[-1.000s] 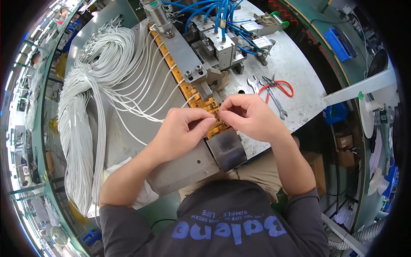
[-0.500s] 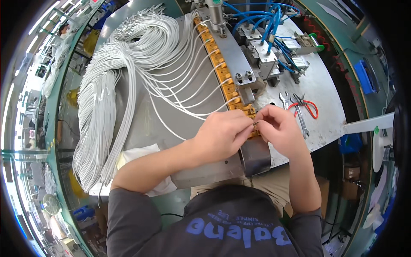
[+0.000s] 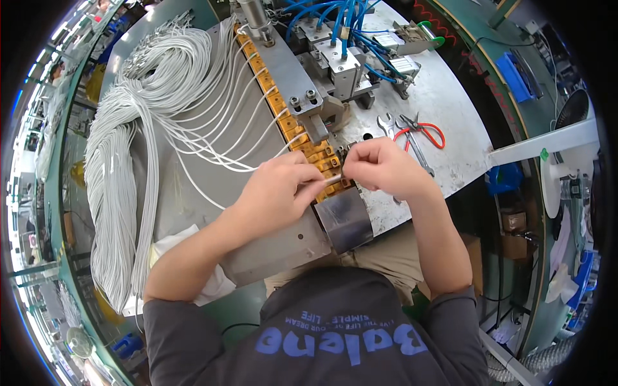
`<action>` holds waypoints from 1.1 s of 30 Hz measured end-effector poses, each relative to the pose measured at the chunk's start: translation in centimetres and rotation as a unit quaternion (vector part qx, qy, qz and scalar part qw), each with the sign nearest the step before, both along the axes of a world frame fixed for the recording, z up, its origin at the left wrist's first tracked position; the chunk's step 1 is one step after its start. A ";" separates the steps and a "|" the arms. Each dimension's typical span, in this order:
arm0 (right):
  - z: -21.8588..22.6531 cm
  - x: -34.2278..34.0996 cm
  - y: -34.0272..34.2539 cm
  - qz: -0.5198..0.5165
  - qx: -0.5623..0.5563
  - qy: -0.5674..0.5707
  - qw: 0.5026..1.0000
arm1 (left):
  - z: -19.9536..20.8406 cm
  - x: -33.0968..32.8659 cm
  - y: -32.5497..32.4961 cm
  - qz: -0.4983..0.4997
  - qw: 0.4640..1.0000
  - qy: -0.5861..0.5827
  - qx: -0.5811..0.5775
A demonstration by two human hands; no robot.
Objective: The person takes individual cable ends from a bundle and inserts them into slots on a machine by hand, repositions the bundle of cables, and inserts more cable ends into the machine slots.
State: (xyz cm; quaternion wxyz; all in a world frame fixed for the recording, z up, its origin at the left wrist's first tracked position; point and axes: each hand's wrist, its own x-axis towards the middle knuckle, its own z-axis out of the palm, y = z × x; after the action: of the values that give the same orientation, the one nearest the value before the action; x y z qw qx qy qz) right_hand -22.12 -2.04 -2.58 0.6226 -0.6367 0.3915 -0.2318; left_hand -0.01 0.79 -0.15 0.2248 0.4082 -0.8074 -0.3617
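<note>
My left hand (image 3: 273, 193) pinches a white cable (image 3: 331, 180) between thumb and fingers, its short end sticking out to the right. Close to that end, my right hand (image 3: 385, 168) is closed with curled fingers; whatever its fingertips hold is hidden. Both hands are over the near end of a row of orange clamp blocks (image 3: 273, 96). From farther blocks, several white cables loop left into a thick cable bundle (image 3: 112, 174) on the grey metal plate (image 3: 267, 254).
A steel press bar (image 3: 277, 64) runs along the blocks, beside air cylinders with blue hoses (image 3: 344, 32). Red-handled pliers (image 3: 428, 132) and a wrench (image 3: 418, 154) lie to the right. White cloth (image 3: 209, 286) lies by my left forearm; a dark metal block (image 3: 346, 220) is at the front.
The whole view has shifted, so the bench appears farther left. My fingertips, close together before over a small dark piece, are now slightly apart, with the white cable end showing between them.
</note>
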 end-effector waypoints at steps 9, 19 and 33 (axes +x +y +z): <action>-1.2 0.9 -1.3 -0.089 -0.011 0.050 0.995 | -0.6 0.2 -1.1 0.054 0.981 -0.127 -0.138; -2.5 0.4 -1.6 -0.104 0.119 -0.026 0.987 | 2.0 0.1 0.9 0.012 0.954 -0.217 -0.206; 2.1 2.0 1.9 -0.048 -0.142 -0.019 0.988 | 2.8 -0.3 0.2 0.038 0.998 -0.042 -0.011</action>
State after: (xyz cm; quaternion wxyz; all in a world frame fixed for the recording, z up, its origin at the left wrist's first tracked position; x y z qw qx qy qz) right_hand -20.11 -0.09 -0.52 0.5212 -0.6945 0.3728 -0.3273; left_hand -0.26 1.01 2.65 0.2086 0.4509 -0.8042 -0.3262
